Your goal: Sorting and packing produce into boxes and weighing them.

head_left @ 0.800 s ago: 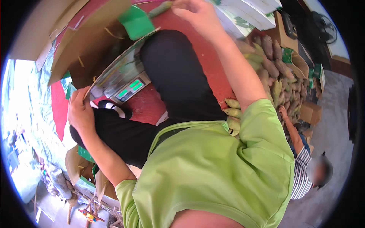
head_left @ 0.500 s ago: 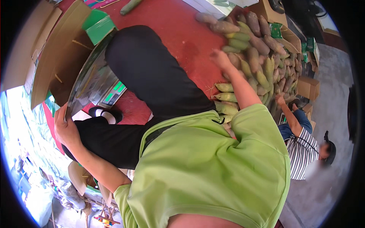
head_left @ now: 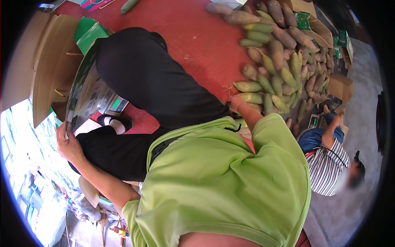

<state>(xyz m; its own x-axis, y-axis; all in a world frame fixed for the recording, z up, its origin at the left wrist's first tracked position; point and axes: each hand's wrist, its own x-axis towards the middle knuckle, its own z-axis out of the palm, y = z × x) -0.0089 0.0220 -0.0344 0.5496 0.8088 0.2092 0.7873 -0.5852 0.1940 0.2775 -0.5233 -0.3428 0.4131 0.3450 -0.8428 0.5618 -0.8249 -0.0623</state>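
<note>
Carton (head_left: 52, 78) at left — top open, plain brown inside, glossy printed side. Roots (head_left: 276, 53) at right — brown and green, tapered, loosely heaped, 2 yellow-green side by side at near edge.

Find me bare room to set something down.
The red floor between your black-trousered right leg and the heap of long green and brown produce looks bare. It is crowded at your right hand, by the heap, and left of that leg, where a brown cardboard box and a pale scale with green display sit.

co-worker (head_left: 329, 158) w/ striped shirt (head_left: 325, 175), grey flr (head_left: 362, 119)
</note>
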